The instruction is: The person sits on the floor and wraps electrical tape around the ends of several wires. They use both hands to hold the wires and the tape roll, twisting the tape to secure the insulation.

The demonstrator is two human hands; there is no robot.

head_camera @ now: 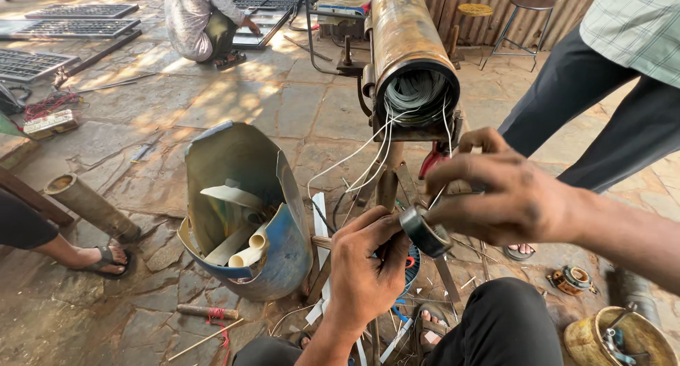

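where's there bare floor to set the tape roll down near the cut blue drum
Bare stone floor lies behind the cut blue drum, toward the crouching person. Crowded: scraps under the stand, below the left hand and right hand holding the tape roll.

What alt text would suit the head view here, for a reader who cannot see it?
Left hand and right hand hold a roll of dark tape below a rusty metal cylinder with white wires hanging from its open end. A cut-open blue drum of scraps stands left; another person crouches behind.
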